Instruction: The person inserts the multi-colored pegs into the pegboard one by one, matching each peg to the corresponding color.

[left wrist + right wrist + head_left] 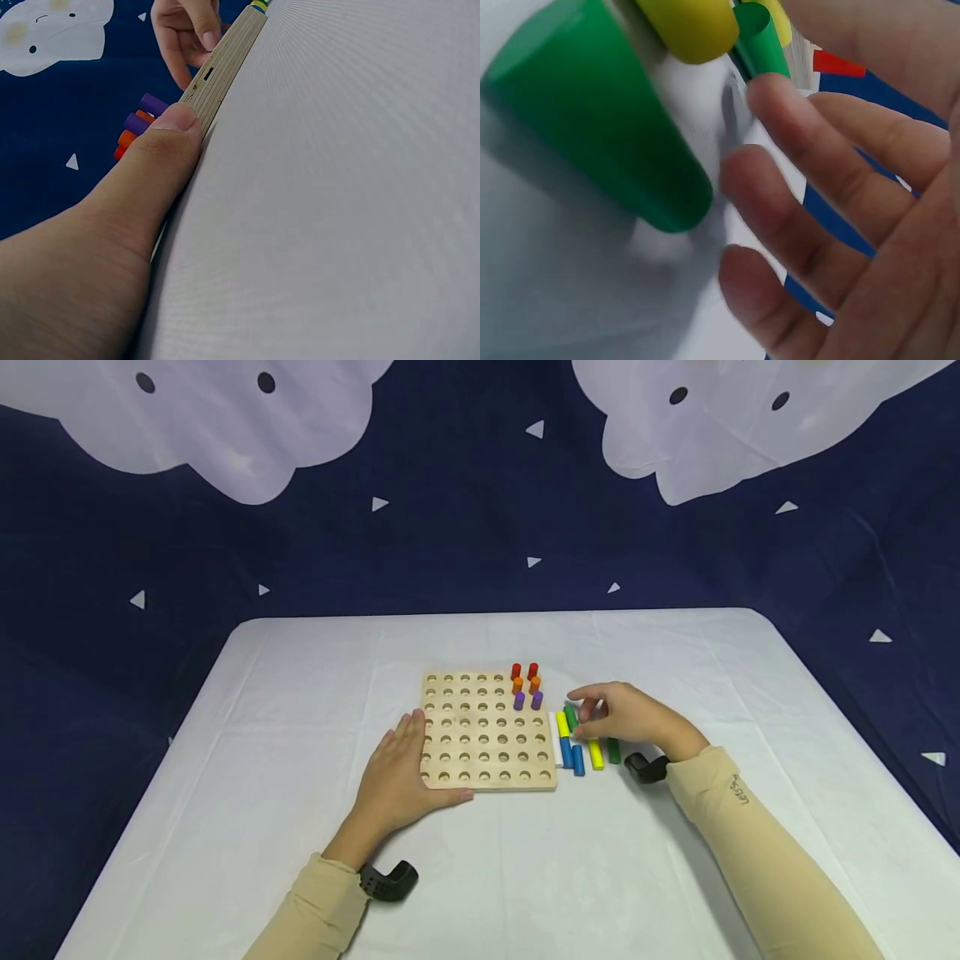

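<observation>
In the head view, a wooden board (474, 715) with rows of round holes lies in the middle of the white worktop (480, 868), two red pegs (516, 672), two orange pegs (535, 686) and two purple pegs (519, 701) upright in its far right corner; the left hand (397, 781) rests against its left side, fingers straight and thumb spread along the near edge, while the right hand (626, 718) hovers with loosely bent fingers over white, yellow (563, 724), blue (578, 760) and green pegs (614, 751) lying right of the board; in the left wrist view, the left thumb touches the board's side, coloured pegs showing beyond it; in the right wrist view, the right hand's fingers are relaxed and apart, gripping nothing visible, with one green peg lying near the fingertips and yellow and green ones farther off
</observation>
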Motion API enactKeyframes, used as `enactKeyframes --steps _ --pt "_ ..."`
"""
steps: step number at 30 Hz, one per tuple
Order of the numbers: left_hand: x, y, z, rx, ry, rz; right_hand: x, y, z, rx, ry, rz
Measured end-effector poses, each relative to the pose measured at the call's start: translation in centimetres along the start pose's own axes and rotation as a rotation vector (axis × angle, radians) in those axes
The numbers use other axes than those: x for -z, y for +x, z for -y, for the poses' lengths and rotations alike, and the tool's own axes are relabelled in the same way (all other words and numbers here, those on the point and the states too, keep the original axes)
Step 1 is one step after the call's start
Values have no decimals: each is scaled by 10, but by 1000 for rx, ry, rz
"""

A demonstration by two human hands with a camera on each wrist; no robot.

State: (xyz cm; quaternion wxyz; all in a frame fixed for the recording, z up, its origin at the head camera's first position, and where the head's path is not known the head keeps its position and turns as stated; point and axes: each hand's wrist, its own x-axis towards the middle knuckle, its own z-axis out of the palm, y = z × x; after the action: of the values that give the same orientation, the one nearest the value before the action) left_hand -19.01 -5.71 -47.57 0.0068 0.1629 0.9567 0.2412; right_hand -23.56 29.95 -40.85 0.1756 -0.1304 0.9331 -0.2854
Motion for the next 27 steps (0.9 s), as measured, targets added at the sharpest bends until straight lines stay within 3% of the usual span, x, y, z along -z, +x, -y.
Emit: enactKeyframes --steps 11,21,27 --pt "-3 0 0 -3 -11 -3 -7 6 -3 -10 -13 43" --pt "-1 1 -1 -4 -7 -4 -7 1 -4 17 -53 -47" --pt "-1 1 1 7 -2 5 -8 1 5 49 18 -115"
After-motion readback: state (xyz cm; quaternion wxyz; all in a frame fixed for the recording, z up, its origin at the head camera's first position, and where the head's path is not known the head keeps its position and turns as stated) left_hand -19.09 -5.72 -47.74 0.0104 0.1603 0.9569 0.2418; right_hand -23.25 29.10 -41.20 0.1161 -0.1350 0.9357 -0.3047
